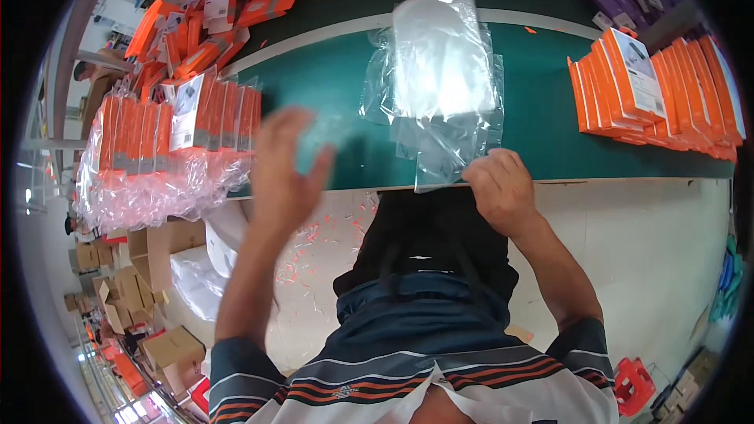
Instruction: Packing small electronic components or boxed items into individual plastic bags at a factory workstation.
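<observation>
Green table (542, 118), clear bags (444, 63) stacked at centre. Right hand (504, 190) pinched on their near right corner; left hand (284, 169) blurred, fingers apart, near boxes (228, 114). Likely separating bags; calls for peeling one singly.

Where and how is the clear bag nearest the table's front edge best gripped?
Pinch the clear bag at its near right corner, probably from the near side: it lies thin and flat, jutting from the pile toward the table edge, by the right hand.
</observation>
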Available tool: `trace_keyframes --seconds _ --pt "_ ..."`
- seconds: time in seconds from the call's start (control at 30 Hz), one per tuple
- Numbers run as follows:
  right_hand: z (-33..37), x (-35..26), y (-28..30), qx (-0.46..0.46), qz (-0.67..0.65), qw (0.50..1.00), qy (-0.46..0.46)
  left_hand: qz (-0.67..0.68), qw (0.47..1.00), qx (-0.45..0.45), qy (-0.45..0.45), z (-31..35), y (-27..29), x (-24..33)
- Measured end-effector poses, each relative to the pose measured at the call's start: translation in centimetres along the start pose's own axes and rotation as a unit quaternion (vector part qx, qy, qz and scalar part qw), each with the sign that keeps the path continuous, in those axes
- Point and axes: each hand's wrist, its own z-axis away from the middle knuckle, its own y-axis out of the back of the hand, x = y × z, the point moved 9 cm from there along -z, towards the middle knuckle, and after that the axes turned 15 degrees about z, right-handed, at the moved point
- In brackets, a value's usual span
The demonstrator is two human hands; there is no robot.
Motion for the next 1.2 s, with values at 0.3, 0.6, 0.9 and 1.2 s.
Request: trace_keyframes --seconds 0.3,0.6,0.9,1.2 --pt "-2.6 2.5 0.6 0.052 -0.113 0.982 -0.145 0.509 0.8 -0.019 0.317 3.0 -14.2 6.1" --pt "-3.2 3.2 0.8 0.04 -0.115 0.983 -0.137 0.591 0.73 0.028 0.342 0.0 -18.2 3.0" --pt "-1.5 6.0 -1.1 0.021 -0.244 0.924 -0.293 0.472 0.847 0.032 0.244 0.5 -16.1 3.6" --pt "-2.1 6.5 -0.1 0.08 -0.225 0.913 -0.331 0.348 0.921 -0.017 0.173 -0.6 -15.1 6.1"
